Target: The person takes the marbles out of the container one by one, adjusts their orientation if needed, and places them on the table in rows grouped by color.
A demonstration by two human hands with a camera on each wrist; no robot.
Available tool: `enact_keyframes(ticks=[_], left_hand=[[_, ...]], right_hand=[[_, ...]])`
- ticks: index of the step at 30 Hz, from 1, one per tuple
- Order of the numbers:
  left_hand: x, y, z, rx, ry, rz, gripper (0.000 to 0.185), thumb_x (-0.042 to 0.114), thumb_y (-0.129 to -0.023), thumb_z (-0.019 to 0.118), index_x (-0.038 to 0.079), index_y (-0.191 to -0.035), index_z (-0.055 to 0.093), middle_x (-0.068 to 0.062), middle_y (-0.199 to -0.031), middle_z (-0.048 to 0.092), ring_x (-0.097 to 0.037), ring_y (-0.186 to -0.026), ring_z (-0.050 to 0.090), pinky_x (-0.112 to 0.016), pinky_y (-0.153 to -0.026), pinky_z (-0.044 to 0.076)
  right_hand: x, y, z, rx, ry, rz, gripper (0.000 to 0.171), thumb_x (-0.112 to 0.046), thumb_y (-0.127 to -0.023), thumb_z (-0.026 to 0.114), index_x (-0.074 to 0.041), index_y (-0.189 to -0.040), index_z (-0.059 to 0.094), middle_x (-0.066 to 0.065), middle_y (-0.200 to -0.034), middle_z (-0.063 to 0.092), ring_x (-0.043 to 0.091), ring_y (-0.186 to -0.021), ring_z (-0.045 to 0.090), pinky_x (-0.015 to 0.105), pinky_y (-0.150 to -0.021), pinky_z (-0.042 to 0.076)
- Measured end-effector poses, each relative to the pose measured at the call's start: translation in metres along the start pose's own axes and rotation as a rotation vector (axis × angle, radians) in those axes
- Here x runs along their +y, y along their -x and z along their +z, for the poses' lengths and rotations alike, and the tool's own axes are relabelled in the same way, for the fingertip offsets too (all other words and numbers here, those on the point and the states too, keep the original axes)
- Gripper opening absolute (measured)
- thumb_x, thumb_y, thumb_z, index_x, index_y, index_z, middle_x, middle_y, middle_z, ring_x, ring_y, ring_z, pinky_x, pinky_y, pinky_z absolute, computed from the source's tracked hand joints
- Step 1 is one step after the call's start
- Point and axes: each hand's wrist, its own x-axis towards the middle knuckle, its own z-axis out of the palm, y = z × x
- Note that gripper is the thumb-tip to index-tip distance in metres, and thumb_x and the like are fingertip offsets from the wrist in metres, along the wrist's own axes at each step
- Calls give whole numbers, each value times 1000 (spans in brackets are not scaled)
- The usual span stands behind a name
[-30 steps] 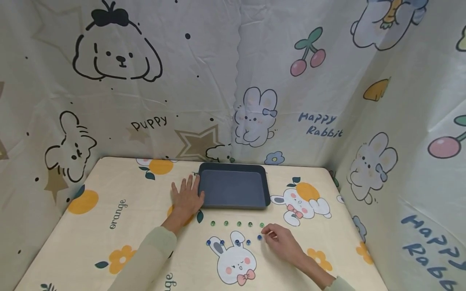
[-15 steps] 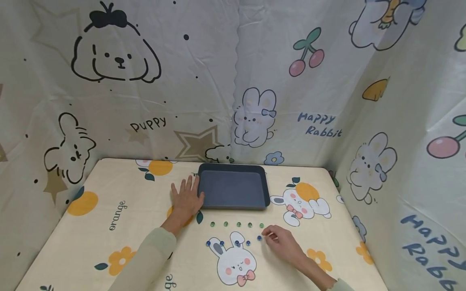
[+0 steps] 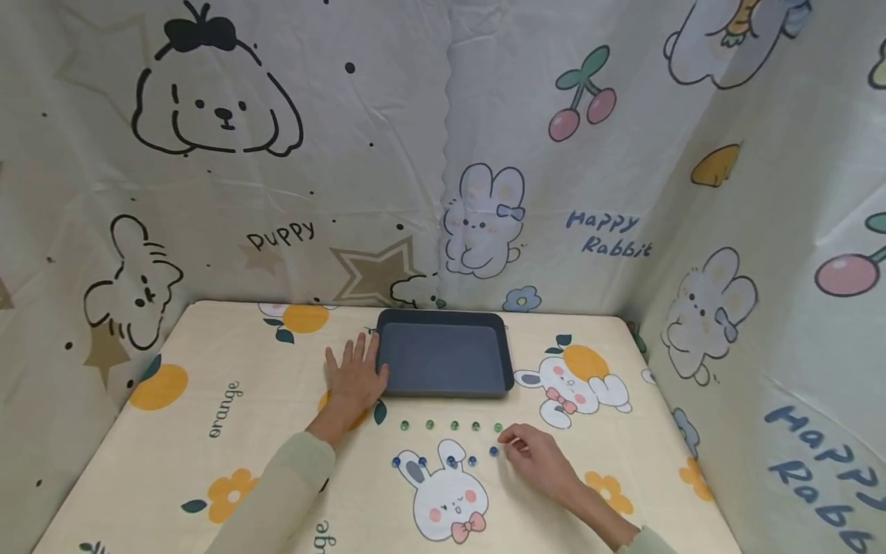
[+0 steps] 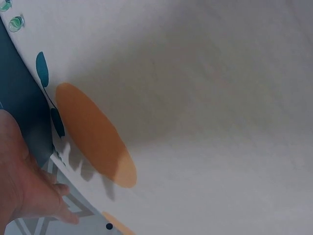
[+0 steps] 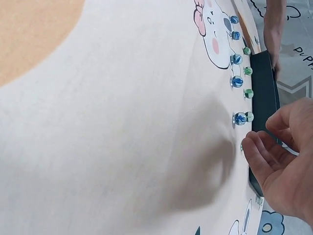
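The right hand (image 3: 536, 462) is hovering low over the tablecloth (image 3: 228, 400) with its fingers curled in toward the thumb, holding nothing that can be seen; its fingertips (image 5: 252, 142) are sitting just beside the last green marble (image 3: 497, 427) and the last blue marble (image 3: 494, 452), at the right end of both rows. Whether a fingertip is actually touching either marble cannot be told. The row of green marbles (image 3: 453, 425) is lying just in front of the dark tray (image 3: 508, 362), parallel to its near rim, and the row of blue marbles (image 3: 443, 460) is lying a little further from the tray, across the ears of a printed rabbit. The left hand (image 3: 354, 377) is resting flat on the cloth with its fingers spread and straight, its thumb side touching the tray's left rim. Printed curtains (image 3: 291, 154) are standing behind the tray and to both sides.
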Motion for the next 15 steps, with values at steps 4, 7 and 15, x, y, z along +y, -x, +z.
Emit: enact_keyframes(ticks=[4,7,15], left_hand=[[-4,-3,-1,-5,-9,0,72,45,-103,40,10,-161,15,-20,-164,14,-42,-148,15,-70,-112,-3],[-6,-3,-1,-19,1,-6,72,44,-103,41,9,-161,16,-20,-164,14,-42,-148,15,-70,-112,-2],[-10,-4,-11,-30,80,-27,68,44,-104,40,9,-159,22,-22,-164,13,-44,-147,15,-70,-112,-3]], right_hand=[[-2,-5,-7,10,14,-8,13,-1,-93,64,-11,-100,70,-4,-98,67,12,-87,63,26,-75,55],[-4,-9,-14,26,28,-5,14,-2,-93,65,-11,-101,70,-4,-98,67,11,-87,62,26,-75,55],[-10,-38,-43,106,137,-10,16,-7,-94,67,-10,-109,71,0,-106,67,19,-97,64,36,-82,56]])
